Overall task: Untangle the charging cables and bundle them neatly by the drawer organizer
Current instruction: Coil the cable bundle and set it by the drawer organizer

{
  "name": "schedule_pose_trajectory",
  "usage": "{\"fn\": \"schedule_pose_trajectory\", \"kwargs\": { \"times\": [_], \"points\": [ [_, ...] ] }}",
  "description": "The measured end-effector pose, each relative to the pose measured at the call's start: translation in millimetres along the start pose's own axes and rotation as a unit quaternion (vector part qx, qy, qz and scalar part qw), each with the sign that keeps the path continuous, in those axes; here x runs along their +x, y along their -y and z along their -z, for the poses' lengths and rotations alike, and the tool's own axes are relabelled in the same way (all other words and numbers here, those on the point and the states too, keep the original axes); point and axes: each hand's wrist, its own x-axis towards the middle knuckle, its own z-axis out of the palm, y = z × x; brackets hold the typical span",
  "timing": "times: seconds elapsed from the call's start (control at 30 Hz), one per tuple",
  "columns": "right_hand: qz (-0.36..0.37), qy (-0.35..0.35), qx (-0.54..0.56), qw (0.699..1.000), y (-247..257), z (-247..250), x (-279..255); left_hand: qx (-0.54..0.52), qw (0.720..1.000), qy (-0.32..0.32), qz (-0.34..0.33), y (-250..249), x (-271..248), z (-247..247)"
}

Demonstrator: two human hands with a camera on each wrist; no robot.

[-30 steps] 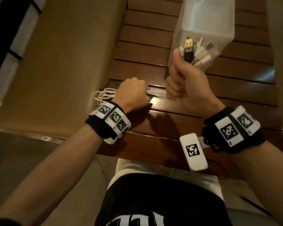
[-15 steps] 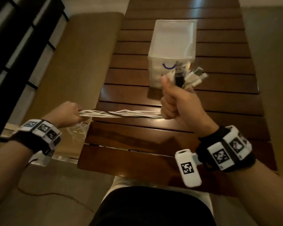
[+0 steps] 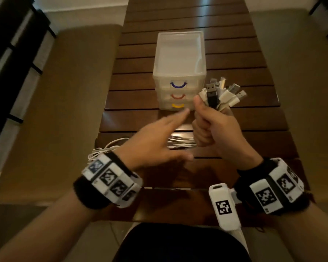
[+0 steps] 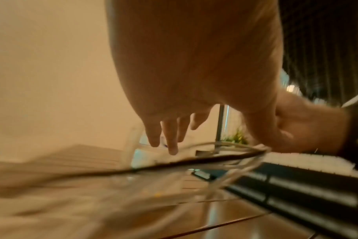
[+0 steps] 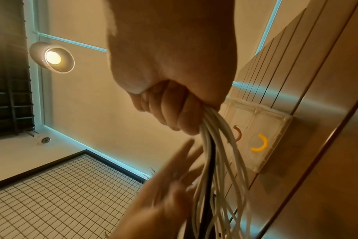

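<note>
The left hand point(image 3: 155, 146) is motion-blurred (worst in its wrist view), hiding the cables point(image 3: 180, 143) beneath.

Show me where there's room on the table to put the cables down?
Bare slats lie left of the drawer organizer, right of it past the plugs, and on the table behind it. It is crowded near you: cables trail from the right hand under the left hand.

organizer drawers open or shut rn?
Shut, as far as visible: the translucent plastic three-drawer organizer shows blue, red and yellow handles stacked nearly flush on its front, none pulled out. Contents cannot be told.
</note>
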Motion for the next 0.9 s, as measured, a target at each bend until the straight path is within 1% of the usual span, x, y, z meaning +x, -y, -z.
{"fn": "schedule_pose_trajectory", "kwargs": {
  "times": [0.07,0.17,0.2,0.27,0.33,0.4,0.47,0.5,0.57,0.63,0.67,0.73,0.8,0.9],
  "points": [
    [0.015,-0.001,0.018,1.000,4,2,1,-0.019,0.999,0.005,-0.038,-5,12,-14],
    [0.003,-0.024,0.026,0.999,11,18,0,-0.034,0.999,-0.016,-0.025,13,1,-21],
    [-0.009,-0.033,0.022,0.999,10,22,0,-0.015,0.999,-0.020,-0.026,18,-7,-22],
    [-0.027,-0.043,-0.007,0.999,4,24,0,0.056,0.997,-0.012,-0.042,20,-20,-23],
    [-0.034,-0.039,-0.047,0.998,-3,19,-2,0.111,0.993,-0.009,-0.050,16,-25,-21],
    [-0.028,-0.034,-0.110,0.993,-5,10,-4,0.141,0.989,-0.013,-0.052,12,-24,-13],
    [0.000,-0.032,-0.176,0.984,-4,0,-5,0.178,0.983,-0.015,-0.052,10,-21,-6],
    [0.008,-0.019,-0.210,0.978,-3,-4,-4,0.204,0.977,-0.011,-0.058,7,-19,-3],
    [-0.002,0.028,-0.290,0.957,-5,-10,-1,0.236,0.970,0.020,-0.061,0,-17,0],
    [-0.047,0.074,-0.348,0.934,-12,-15,4,0.259,0.962,0.068,-0.052,-5,-15,2],
    [-0.077,0.086,-0.346,0.931,-16,-17,5,0.274,0.957,0.079,-0.050,-6,-14,4],
    [-0.128,0.086,-0.297,0.942,-22,-22,6,0.287,0.954,0.079,-0.043,-5,-13,5],
    [-0.136,0.073,-0.272,0.950,-24,-25,4,0.258,0.964,0.057,-0.035,-4,-12,3],
    [-0.149,0.052,-0.263,0.952,-24,-26,-2,0.193,0.980,0.031,-0.029,-1,-12,2]
  ]
}}
